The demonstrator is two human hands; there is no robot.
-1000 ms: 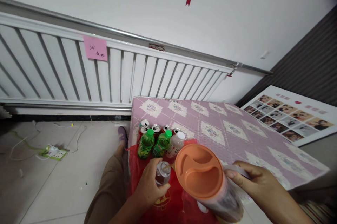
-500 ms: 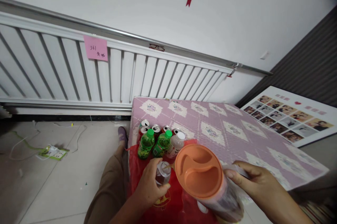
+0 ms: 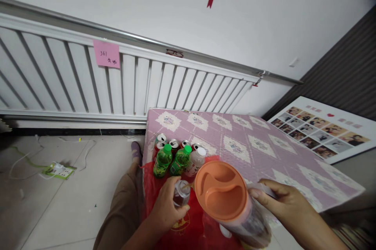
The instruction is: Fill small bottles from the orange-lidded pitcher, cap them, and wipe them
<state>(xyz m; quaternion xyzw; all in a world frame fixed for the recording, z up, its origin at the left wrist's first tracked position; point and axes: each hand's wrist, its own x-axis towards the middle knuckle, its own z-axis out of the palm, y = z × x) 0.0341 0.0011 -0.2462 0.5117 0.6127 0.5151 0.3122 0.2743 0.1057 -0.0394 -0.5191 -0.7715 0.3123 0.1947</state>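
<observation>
Clear bottle: upright or nearly so over the red sheet (image 3: 196,224), its open mouth just beside the orange lid (image 3: 221,191).
Left hand (image 3: 167,205): wrapped round the clear bottle (image 3: 181,200), probably to steady the narrow mouth.
Right hand (image 3: 277,199): clamped on the handle of the pitcher (image 3: 254,224), well apart from the left; that side grip seems meant to control the tilt toward the bottle.
Amber streak (image 3: 189,185): between lid edge and mouth, likely poured liquid, and the reason both are held so close; the level inside is hard to tell.
Grouped drinks: two green-capped bottles (image 3: 162,162) and a white-capped bottle (image 3: 196,163) stand just beyond, cans (image 3: 174,145) behind them, presumably gathered out of the pitcher's way.
Left edge: the quilted cover (image 3: 235,148) ends close by the bottles, the person's leg (image 3: 123,203) alongside.
Room: tight ahead of the left hand, wider rightward beyond the pitcher.
</observation>
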